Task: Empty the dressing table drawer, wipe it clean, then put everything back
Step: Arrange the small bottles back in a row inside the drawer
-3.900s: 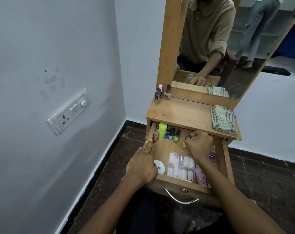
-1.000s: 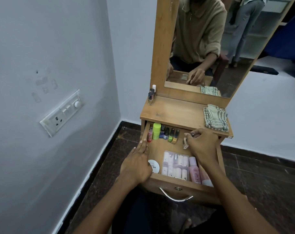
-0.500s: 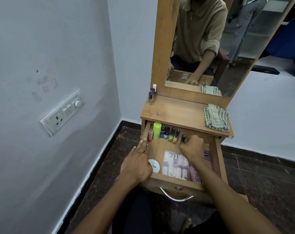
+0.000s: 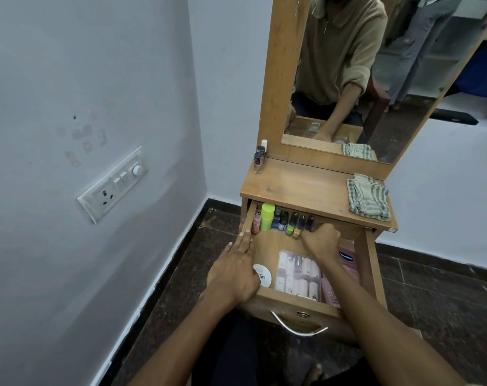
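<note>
Right hand (image 4: 321, 240) fingers curl at the black bottle (image 4: 309, 222), last in the row at the drawer (image 4: 371, 263) back; whether they grip it is hidden. Left hand (image 4: 236, 270) lies flat, fingers straight, on the drawer's left wall. Best to seat it snugly upright beside its neighbours.

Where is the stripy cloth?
The stripy cloth lies on the dressing table top, at its right edge, below the mirror and above the open drawer.
</note>
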